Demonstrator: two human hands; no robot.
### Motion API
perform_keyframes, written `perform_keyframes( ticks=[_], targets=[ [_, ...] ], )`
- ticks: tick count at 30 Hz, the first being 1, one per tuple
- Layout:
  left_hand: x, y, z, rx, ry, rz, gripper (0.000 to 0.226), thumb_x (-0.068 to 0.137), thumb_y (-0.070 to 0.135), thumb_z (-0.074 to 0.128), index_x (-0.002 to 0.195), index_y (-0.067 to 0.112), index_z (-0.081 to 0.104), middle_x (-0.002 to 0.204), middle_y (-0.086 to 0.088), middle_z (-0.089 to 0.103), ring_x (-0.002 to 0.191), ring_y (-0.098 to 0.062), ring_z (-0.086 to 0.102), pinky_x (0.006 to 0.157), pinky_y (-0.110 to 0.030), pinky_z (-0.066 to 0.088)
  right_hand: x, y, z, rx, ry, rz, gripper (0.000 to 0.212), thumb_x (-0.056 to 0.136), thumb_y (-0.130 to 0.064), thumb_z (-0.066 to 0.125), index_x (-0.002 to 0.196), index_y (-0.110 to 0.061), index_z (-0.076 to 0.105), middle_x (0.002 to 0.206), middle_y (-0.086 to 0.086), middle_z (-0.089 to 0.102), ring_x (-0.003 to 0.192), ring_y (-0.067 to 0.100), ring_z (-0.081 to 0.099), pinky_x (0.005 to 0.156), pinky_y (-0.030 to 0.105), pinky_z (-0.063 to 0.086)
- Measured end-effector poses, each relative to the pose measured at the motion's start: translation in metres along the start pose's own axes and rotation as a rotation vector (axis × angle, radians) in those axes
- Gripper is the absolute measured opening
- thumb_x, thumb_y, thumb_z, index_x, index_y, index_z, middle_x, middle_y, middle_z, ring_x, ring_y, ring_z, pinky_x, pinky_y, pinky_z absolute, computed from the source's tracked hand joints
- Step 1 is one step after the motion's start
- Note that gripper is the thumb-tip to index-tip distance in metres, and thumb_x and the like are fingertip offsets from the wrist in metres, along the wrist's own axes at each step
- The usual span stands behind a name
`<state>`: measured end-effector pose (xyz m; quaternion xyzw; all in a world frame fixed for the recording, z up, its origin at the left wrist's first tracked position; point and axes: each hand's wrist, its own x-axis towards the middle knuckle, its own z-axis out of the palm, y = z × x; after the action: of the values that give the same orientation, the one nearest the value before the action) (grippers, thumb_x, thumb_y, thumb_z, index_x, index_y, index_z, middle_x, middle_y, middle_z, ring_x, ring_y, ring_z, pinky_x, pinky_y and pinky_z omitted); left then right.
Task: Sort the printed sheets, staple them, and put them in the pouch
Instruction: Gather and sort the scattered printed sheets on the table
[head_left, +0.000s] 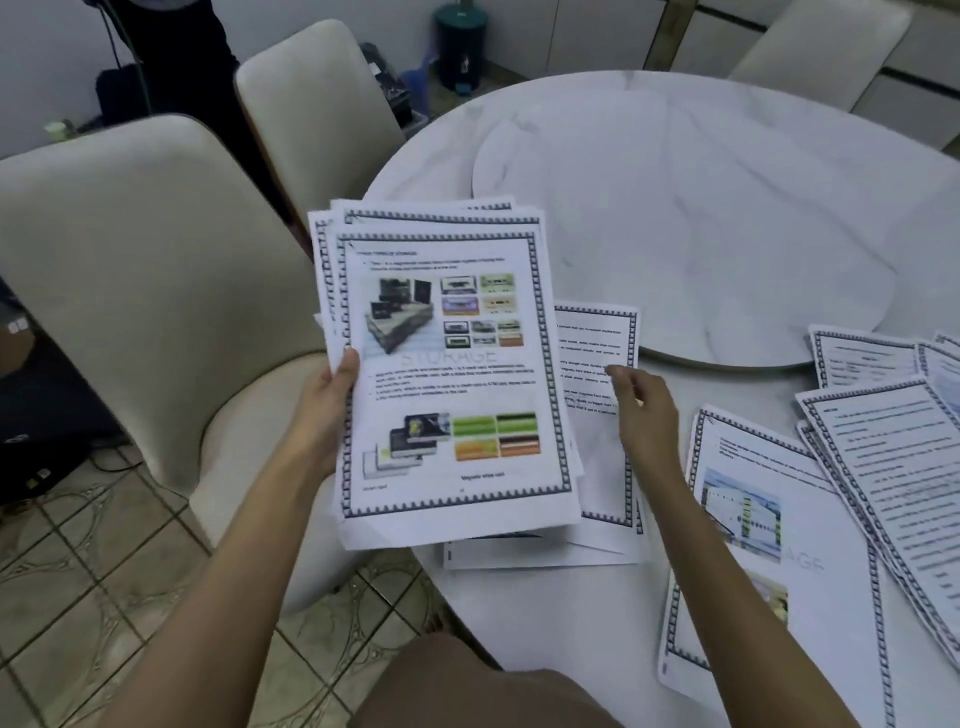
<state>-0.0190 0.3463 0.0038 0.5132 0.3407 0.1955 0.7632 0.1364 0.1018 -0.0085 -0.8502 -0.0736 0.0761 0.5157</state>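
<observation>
Uneven stack of border-framed printed sheets (447, 364), top page showing colour photos, held above the white table (561, 623) at its near edge by left hand (332, 400), thumb clamped on the margin; right hand (644, 410) beside it, loosely curled, empty, over a text sheet (592, 332).

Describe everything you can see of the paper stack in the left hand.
The paper stack is several white sheets, fanned, each with a dark patterned border. The top page shows blurred text, colour pictures and a faint STORAGE watermark. The left hand grips its left edge, thumb on top, holding it over the table edge.
</observation>
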Motion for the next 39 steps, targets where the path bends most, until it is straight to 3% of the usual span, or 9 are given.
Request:
perform_keyframes(
  ticks=[5,10,13,18,21,27,33,36,39],
  targets=[
    [-0.006,-0.017,0.019,0.009,-0.065,-0.06,0.02,0.096,0.019,0.044,0.11,0.011,0.056,0.08,0.003,0.075,0.071,-0.014,0.071,0.058,-0.027,0.057,-0.02,-0.019,0.011,0.215,-0.202,0.007,0.018,0.094,-0.03,0.05,0.101,-0.017,0.06,0.094,-0.006,0.065,0.079,-0.004,0.061,0.07,0.009,0.046],
    [-0.01,-0.018,0.026,0.031,-0.064,-0.077,0.015,0.094,0.018,0.048,0.106,0.015,0.058,0.081,0.002,0.074,0.069,-0.014,0.071,0.058,-0.028,0.058,-0.023,-0.015,0.011,0.199,-0.116,0.062,0.009,0.085,-0.021,0.065,0.092,-0.017,0.061,0.088,-0.006,0.067,0.085,0.019,0.066,0.079,0.037,0.055],
    [-0.013,-0.019,0.028,0.029,-0.089,-0.069,0.017,0.096,0.024,0.043,0.099,0.021,0.06,0.076,0.005,0.074,0.069,-0.011,0.071,0.059,-0.026,0.058,-0.022,-0.013,0.006,0.219,-0.074,0.086,0.012,0.082,-0.018,0.068,0.075,-0.014,0.059,0.079,0.0,0.067,0.075,0.02,0.063,0.075,0.04,0.054],
    [-0.015,-0.023,0.032,0.021,-0.088,-0.068,0.024,0.098,0.028,0.037,0.098,0.023,0.06,0.078,0.007,0.074,0.072,-0.01,0.071,0.065,-0.027,0.059,-0.021,-0.012,0.006,0.178,0.045,0.038,0.015,0.083,-0.023,0.067,0.079,-0.008,0.064,0.078,0.005,0.067,0.069,0.013,0.056,0.068,0.025,0.046],
    [-0.015,-0.023,0.032,0.034,-0.074,-0.063,0.023,0.098,0.027,0.037,0.104,0.019,0.058,0.079,0.007,0.074,0.071,-0.01,0.071,0.065,-0.027,0.059,-0.018,-0.011,0.007,0.086,0.127,-0.013,0.018,0.086,-0.022,0.063,0.084,-0.005,0.067,0.084,0.007,0.061,0.069,0.004,0.052,0.063,0.003,0.037],
    [-0.014,-0.019,0.023,0.088,-0.044,-0.042,0.03,0.098,0.027,0.038,0.12,0.014,0.054,0.103,-0.002,0.066,0.08,-0.01,0.069,0.071,-0.027,0.058,-0.005,-0.008,-0.001,0.05,0.23,-0.028,0.022,0.089,-0.017,0.059,0.099,0.0,0.069,0.087,0.007,0.061,0.076,0.013,0.053,0.061,-0.002,0.035],
    [-0.01,-0.015,0.002,0.093,0.034,-0.067,0.028,0.098,0.029,0.038,0.116,0.012,0.054,0.096,-0.003,0.069,0.073,-0.013,0.07,0.064,-0.03,0.058,0.008,0.01,-0.017,-0.026,0.204,0.046,0.023,0.091,-0.017,0.055,0.095,0.002,0.069,0.092,0.019,0.07,0.079,0.027,0.06,0.06,0.013,0.04],
    [-0.008,-0.007,-0.007,0.056,0.057,-0.048,0.023,0.098,0.029,0.039,0.106,0.017,0.058,0.079,0.006,0.074,0.07,-0.012,0.071,0.058,-0.027,0.058,0.01,0.017,-0.024,-0.086,0.175,0.063,0.025,0.092,-0.016,0.053,0.091,0.006,0.067,0.09,0.024,0.068,0.091,0.039,0.06,0.069,0.031,0.043],
    [-0.006,0.004,-0.012,0.009,0.075,-0.015,0.021,0.098,0.027,0.039,0.098,0.024,0.06,0.078,0.008,0.074,0.072,-0.011,0.071,0.059,-0.027,0.058,0.011,0.026,-0.026,-0.132,0.118,0.093,0.026,0.092,-0.014,0.053,0.089,0.008,0.066,0.087,0.025,0.067,0.086,0.04,0.06,0.07,0.032,0.042]
  ],
)
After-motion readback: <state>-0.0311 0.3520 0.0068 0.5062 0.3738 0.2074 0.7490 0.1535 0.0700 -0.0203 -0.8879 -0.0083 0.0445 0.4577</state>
